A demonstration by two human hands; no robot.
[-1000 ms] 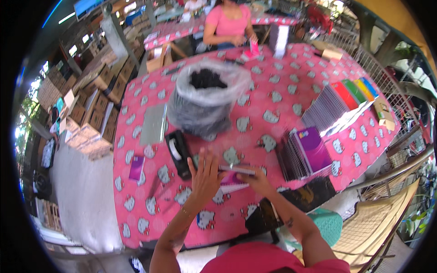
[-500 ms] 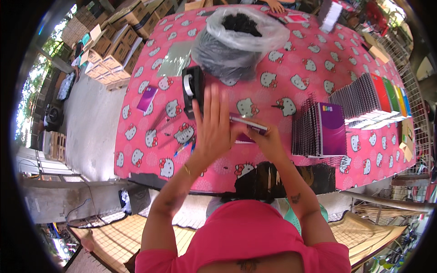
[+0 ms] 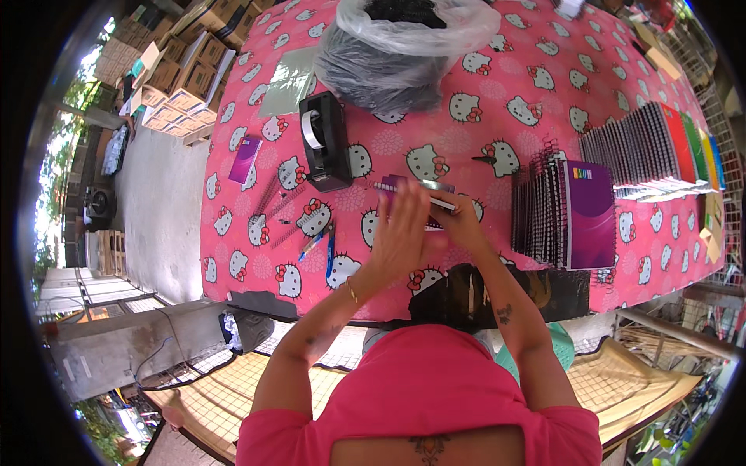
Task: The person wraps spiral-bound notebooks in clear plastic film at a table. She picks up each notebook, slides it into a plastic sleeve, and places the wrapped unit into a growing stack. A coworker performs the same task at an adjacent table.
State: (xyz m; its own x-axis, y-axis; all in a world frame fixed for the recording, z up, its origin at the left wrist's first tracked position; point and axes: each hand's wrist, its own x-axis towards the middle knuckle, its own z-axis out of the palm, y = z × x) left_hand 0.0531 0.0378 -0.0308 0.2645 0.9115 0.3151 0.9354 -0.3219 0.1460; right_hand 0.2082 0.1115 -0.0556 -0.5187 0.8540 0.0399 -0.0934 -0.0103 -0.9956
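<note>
My right hand [image 3: 464,221] grips a small spiral notebook [image 3: 441,203], seen nearly edge-on with its pale pages showing. My left hand [image 3: 402,237] is flat with its fingers stretched out, slightly blurred, just left of that notebook. Whether it touches the notebook I cannot tell. Part of a purple cover [image 3: 391,183] shows behind the left fingers; the rest is hidden. Left of the hands stand a black tape dispenser [image 3: 330,147] with a roll of clear tape, and farther off lies a purple card or cover [image 3: 245,158].
Purple spiral notebooks [image 3: 590,217] stand in a row at right, with more in several colours [image 3: 676,147] behind. A plastic bag of black coils [image 3: 388,66] sits at the back. Loose wire coils [image 3: 284,221] and blue pens [image 3: 330,248] lie left on the pink tablecloth [image 3: 404,147].
My left hand has swung right and lower toward the notebook. The right hand stays gripping the notebook, now a little nearer the left. The whole view has shifted slightly with my head.
</note>
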